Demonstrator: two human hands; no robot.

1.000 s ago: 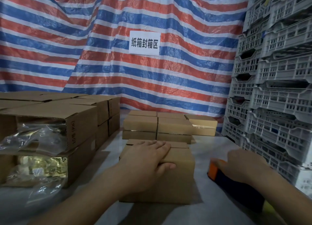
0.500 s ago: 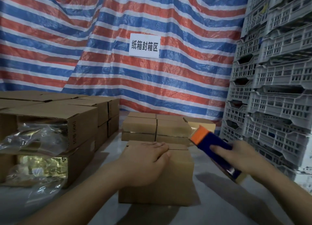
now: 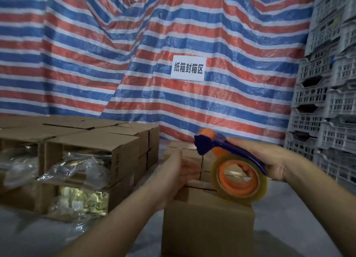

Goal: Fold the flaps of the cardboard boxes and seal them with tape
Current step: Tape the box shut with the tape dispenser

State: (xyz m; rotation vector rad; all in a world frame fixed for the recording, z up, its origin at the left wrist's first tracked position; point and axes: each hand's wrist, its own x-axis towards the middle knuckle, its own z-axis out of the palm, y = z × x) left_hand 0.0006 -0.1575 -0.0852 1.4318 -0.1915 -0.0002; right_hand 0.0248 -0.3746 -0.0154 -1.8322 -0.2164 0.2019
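Tape dispenser (image 3: pixel 234 166) gripped in right hand (image 3: pixel 269 156), nose pointing left-away over box (image 3: pixel 208 218); left hand (image 3: pixel 174 176) flat, fingers straight, on box.

My right grip (image 3: pixel 269 156) holds the tape dispenser (image 3: pixel 231 164) over the cardboard box (image 3: pixel 208 222); my left grip (image 3: pixel 177 174) steadies its top.

Dim, even light; soft blur, bowed edges.

Matt cardboard box (image 3: pixel 208 226) — glossy tape (image 3: pixel 239 179)
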